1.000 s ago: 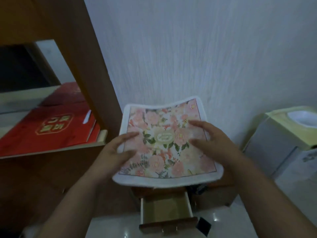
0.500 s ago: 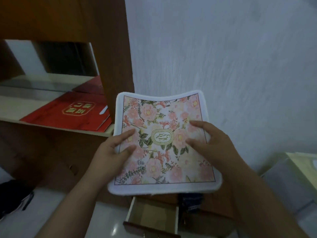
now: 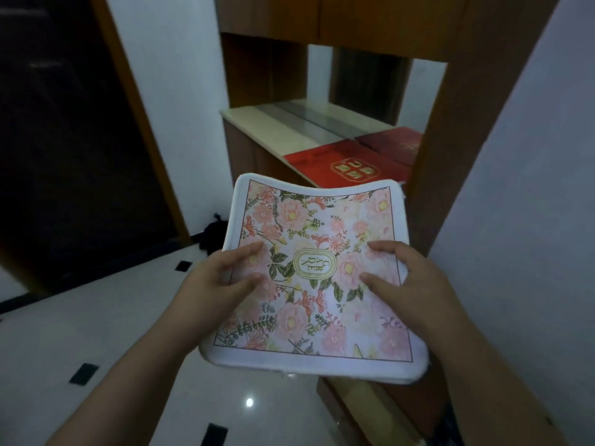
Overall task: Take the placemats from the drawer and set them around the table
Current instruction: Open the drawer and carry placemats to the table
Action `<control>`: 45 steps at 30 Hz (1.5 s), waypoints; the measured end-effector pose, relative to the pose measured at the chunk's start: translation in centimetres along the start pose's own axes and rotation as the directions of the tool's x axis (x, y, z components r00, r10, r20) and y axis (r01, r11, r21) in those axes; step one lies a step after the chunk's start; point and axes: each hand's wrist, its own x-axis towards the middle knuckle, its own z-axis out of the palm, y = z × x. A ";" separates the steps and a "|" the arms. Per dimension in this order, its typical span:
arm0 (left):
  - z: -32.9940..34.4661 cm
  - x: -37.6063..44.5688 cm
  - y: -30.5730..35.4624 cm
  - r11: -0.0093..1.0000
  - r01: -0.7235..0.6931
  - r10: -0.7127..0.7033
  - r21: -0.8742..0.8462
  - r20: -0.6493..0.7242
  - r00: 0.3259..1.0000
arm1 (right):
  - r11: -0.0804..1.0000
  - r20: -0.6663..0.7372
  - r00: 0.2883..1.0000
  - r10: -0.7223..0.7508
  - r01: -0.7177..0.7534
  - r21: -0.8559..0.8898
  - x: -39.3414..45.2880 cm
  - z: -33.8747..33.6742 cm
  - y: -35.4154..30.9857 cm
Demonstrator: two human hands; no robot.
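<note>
A stack of floral placemats (image 3: 317, 304) with white edges and a gold oval label is held flat in front of me with both hands. My left hand (image 3: 212, 284) grips its left edge, thumb and fingertips on the top face. My right hand (image 3: 415, 284) grips the right edge the same way, fingers spread over the flowers. The open drawer (image 3: 357, 400) shows only as a wooden corner below the stack, at the lower right; its inside is hidden.
A wooden cabinet (image 3: 450, 156) stands ahead on the right, with a red folder (image 3: 347, 165) on its cream counter. A dark doorway (image 3: 64, 140) opens on the left. White tiled floor (image 3: 112, 333) with black squares lies below; a dark bundle (image 3: 215, 233) sits by the door frame.
My view has swung left: the cabinet moved to the right, and the doorway and floor came into sight. The drawer slid almost out of view. Both hands keep the same hold on the stack.
</note>
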 end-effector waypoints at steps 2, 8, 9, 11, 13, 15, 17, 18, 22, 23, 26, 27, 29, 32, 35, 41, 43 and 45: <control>-4.0 -1.5 -1.1 0.999 0.033 -0.032 0.005 -0.114 0.993 | 0.998 0.083 0.995 -0.059 0.058 0.011 1.2 3.5 -2.5; -16.1 -6.8 -5.4 0.992 0.117 -0.121 -0.036 -0.402 0.908 | 0.974 0.314 0.923 -0.223 0.226 0.027 3.3 15.8 -11.8; -18.2 -7.7 -6.0 0.990 0.132 -0.136 -0.041 -0.448 0.883 | 0.969 0.351 0.904 -0.243 0.246 0.038 3.4 18.2 -13.4; -22.7 -9.7 -7.4 0.986 0.165 -0.150 -0.020 -0.539 0.829 | 0.958 0.424 0.861 -0.281 0.280 0.066 3.4 23.4 -16.8; -27.3 -12.0 -8.9 0.978 0.208 -0.170 -0.010 -0.614 0.771 | 0.947 0.498 0.810 -0.310 0.309 0.087 2.8 29.0 -20.0; -31.7 -14.6 -10.4 0.969 0.245 -0.202 -0.033 -0.680 0.705 | 0.932 0.558 0.754 -0.346 0.346 0.110 1.9 34.5 -23.2; -35.9 -17.2 -11.6 0.955 0.294 -0.218 -0.029 -0.740 0.636 | 0.912 0.595 0.701 -0.393 0.382 0.152 0.8 40.0 -26.6; -37.9 -18.4 -12.2 0.948 0.316 -0.221 -0.025 -0.767 0.602 | 0.900 0.611 0.673 -0.417 0.401 0.172 0.1 42.7 -28.2; -45.5 -22.4 -14.1 0.925 0.379 -0.222 -0.029 -0.851 0.476 | 0.869 0.673 0.568 -0.475 0.422 0.257 -2.2 52.1 -33.8; -47.0 -23.1 -14.5 0.919 0.393 -0.226 -0.038 -0.866 0.446 | 0.861 0.685 0.540 -0.490 0.424 0.282 -2.5 54.1 -34.9; -50.6 -24.4 -15.6 0.903 0.425 -0.231 -0.062 -0.903 0.361 | 0.836 0.703 0.470 -0.533 0.417 0.355 -2.9 59.4 -38.1; -51.6 -24.5 -16.0 0.898 0.434 -0.233 -0.073 -0.915 0.329 | 0.828 0.708 0.448 -0.546 0.416 0.376 -2.7 61.2 -39.1; -53.5 -24.2 -16.8 0.885 0.452 -0.251 -0.109 -0.930 0.268 | 0.814 0.726 0.396 -0.562 0.419 0.402 -2.2 64.9 -41.1; -56.4 -23.5 -18.3 0.867 0.471 -0.264 -0.162 -0.951 0.159 | 0.783 0.755 0.297 -0.585 0.451 0.429 -1.4 70.4 -44.4; -59.0 -23.1 -19.8 0.861 0.456 -0.274 -0.226 -0.961 0.041 | 0.737 0.774 0.167 -0.611 0.479 0.478 -0.6 75.8 -47.9; -62.2 -23.5 -21.9 0.863 0.350 -0.293 -0.364 -0.926 -0.240 | 0.622 0.764 -0.123 -0.634 0.507 0.597 -1.6 84.7 -55.2; -62.4 -24.0 -22.8 0.855 0.323 -0.308 -0.405 -0.899 -0.312 | 0.588 0.749 -0.225 -0.623 0.496 0.639 -2.9 87.4 -56.9; -62.5 -25.0 -24.0 0.847 0.292 -0.323 -0.444 -0.867 -0.380 | 0.563 0.738 -0.314 -0.598 0.490 0.665 -4.7 89.8 -58.0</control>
